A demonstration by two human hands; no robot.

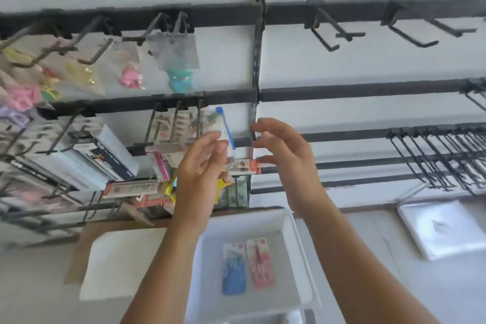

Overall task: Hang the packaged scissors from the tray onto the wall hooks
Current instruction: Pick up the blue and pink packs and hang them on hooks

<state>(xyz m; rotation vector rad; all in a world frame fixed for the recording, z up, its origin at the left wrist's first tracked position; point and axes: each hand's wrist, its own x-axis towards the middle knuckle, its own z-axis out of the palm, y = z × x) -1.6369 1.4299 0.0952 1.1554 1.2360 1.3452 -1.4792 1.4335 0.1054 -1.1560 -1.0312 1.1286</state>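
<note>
Held pack: a blue-edged scissors pack (223, 130) is up at the wall, its top just under the middle black rail (131, 105) and beside the hooks (176, 123) there; motion blur hides whether its hole is on a hook.
Left hand: the left hand (202, 166) grips the pack's lower part, fingers curled around it from the left, so the pack rises above the fingertips.
Right hand: the right hand (284, 155) hovers just right of the pack, fingers spread and loosely curved, holding nothing and not touching the pack.
Tray: a white tray (297, 244) sits below both forearms.
Packs in tray: a blue scissors pack (234, 268) and a red scissors pack (261, 263) lie flat side by side, the blue one on the left, well below the hands.
Hung stock: other packaged goods (173, 66) hang on hooks to the left.
Bare hooks: bare black hooks (328, 31) line the rails to the right.
</note>
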